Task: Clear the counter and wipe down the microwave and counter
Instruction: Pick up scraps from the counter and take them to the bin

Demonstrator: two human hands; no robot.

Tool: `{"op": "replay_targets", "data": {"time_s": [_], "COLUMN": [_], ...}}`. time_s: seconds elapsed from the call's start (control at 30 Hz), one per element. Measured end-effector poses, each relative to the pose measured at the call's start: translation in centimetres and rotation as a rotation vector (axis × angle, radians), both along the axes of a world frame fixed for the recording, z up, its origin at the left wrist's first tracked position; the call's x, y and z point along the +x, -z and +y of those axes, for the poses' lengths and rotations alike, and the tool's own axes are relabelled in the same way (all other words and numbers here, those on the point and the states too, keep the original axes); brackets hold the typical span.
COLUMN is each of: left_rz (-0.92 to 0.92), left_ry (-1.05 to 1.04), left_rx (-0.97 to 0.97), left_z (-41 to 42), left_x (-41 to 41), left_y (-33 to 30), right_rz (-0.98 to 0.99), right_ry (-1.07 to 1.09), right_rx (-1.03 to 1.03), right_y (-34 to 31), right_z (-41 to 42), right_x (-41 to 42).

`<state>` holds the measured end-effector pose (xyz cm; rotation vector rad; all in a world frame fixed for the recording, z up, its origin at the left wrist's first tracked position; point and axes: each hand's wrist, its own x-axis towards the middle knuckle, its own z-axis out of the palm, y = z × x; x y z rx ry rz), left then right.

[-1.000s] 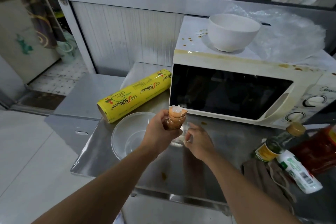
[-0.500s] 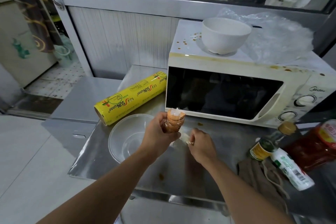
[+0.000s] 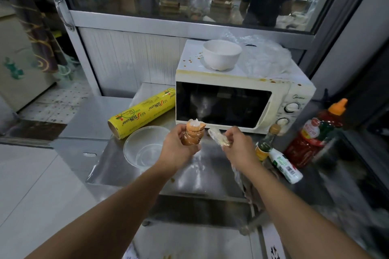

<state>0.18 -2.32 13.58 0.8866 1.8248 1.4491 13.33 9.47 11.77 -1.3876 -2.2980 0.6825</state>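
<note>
Brown eggshell stack [image 3: 193, 134] upright in left hand [image 3: 179, 149], open end up

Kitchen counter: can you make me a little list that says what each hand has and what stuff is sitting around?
left hand: grips a stack of eggshells
right hand: pinches crumpled clear plastic scrap
microwave: white, door closed, brown stains on top
white bowl: upright on the microwave
plastic bag: clear, crumpled, beside the white bowl
cling wrap roll: yellow, lying left of the microwave
clear bowl: on the steel counter
red sauce bottle: at the right, orange cap
</note>
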Motion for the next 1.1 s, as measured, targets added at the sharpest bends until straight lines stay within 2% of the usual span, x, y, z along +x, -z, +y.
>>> {"op": "replay_targets", "data": {"time_s": [0.27, 0.7, 0.93, 1.1], "left_rz": [0.002, -0.018, -0.023, -0.036], "left_ry": [0.089, 0.477, 0.7, 0.909], "left_rx": [0.046, 0.053, 0.042, 0.05], "left_z": [-2.9, -11.6, -15.9, -20.6], "left_x": [2.8, 8.6, 15.6, 23.2], "left_y": [-1.9, -2.0, -2.2, -2.9], "right_rz": [0.046, -0.001, -0.012, 0.069], "right_ry": [0.059, 0.456, 0.672, 0.863], "right_rx": [0.04, 0.025, 0.034, 0.02], "right_y": [-4.0, -5.1, -6.1, -6.6], "right_z": [-5.4, -20.3, -29.1, -36.7], "right_x": [4.6, 12.6, 20.2, 27.6]}}
